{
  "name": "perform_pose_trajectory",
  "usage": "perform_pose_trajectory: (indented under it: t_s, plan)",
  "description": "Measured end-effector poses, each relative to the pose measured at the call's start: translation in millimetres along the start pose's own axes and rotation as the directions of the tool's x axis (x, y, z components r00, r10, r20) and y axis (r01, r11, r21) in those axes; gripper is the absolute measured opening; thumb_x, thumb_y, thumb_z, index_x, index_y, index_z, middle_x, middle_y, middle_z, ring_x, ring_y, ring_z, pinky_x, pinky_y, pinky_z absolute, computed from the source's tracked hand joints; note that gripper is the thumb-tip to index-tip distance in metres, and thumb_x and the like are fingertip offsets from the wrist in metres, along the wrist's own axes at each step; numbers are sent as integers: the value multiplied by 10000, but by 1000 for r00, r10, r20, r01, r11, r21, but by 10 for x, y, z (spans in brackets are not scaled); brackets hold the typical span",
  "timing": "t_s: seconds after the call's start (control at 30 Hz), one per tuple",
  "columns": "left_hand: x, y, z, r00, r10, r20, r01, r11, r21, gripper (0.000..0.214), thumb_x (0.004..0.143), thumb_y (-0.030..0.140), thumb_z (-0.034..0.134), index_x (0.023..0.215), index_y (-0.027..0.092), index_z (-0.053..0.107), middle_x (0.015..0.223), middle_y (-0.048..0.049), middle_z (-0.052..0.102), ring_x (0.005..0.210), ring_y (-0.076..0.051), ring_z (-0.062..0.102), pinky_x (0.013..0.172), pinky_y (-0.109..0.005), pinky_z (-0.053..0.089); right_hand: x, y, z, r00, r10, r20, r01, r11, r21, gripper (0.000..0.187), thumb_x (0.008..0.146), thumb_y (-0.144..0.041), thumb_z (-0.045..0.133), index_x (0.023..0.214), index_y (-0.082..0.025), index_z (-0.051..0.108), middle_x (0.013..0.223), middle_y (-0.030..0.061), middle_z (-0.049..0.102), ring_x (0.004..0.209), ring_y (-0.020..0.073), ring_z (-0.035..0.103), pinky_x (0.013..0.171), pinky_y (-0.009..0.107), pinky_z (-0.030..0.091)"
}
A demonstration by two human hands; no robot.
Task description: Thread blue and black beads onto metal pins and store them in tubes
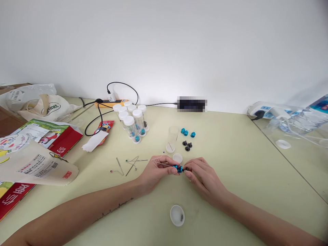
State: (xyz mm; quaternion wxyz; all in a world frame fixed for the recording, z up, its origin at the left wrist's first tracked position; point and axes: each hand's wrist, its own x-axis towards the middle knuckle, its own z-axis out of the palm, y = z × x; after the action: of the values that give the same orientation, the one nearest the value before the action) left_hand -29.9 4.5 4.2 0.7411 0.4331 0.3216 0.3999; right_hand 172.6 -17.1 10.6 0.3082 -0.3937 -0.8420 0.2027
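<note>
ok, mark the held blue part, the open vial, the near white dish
blue part (177, 168), head view, its middle
open vial (173, 136), head view, clear wall
white dish (175, 214), head view, bare inside

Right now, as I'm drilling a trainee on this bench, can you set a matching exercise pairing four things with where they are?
Things:
1. capped vials
2. pins
3. dish
4. beaded wire

Places:
a. pinched between left hand and right hand
b. nearest the camera, in front of the hands
c. clustered by the power strip
d. lying flat, left of the left hand

Pairs: 1-c, 2-d, 3-b, 4-a
</note>
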Motion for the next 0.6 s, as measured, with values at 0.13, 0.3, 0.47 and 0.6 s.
perform_pose_trajectory:
  t_s: [0.13, 0.3, 0.47, 0.6]
  plan:
    - [0, 10, 3, 1000, -1, -19, 0, 1000, -20, 169, 682, 191, 771, 836, 154, 712, 832, -39, 707, 773, -141, 637, 792, -280, 467, -13, 8, -3, 999, 39, -9, -39, 999, -9, 162, 973, -206, 374, 1048, -238, 514, 895, 23, 610, 841, 176, 535, 809, 357, 392]
    - [-3, 25, 12, 999, -8, -54, 6, 999, -43, 164, 703, 203, 759, 848, 148, 707, 858, -48, 703, 786, -136, 637, 815, -280, 462, -49, 23, -8, 998, 35, -58, -37, 999, -35, 180, 946, -242, 458, 1121, -224, 495, 954, 44, 594, 868, 180, 522, 811, 351, 408]
    - [-6, 16, 5, 999, 1, -48, -3, 999, -43, 175, 695, 203, 764, 848, 143, 704, 842, -54, 707, 777, -140, 639, 807, -280, 465, -33, 27, -9, 998, 4, -59, -5, 1000, -23, 171, 962, -212, 409, 1084, -228, 527, 898, 33, 610, 864, 181, 538, 818, 355, 392]
    - [-5, 16, 1, 999, 6, -41, -8, 999, -37, 172, 697, 200, 762, 846, 140, 704, 830, -54, 707, 764, -137, 638, 788, -271, 466, -24, 24, -5, 1000, -10, -21, 10, 1000, -1, 215, 978, -201, 346, 1062, -236, 540, 877, 24, 618, 817, 172, 550, 817, 362, 377]
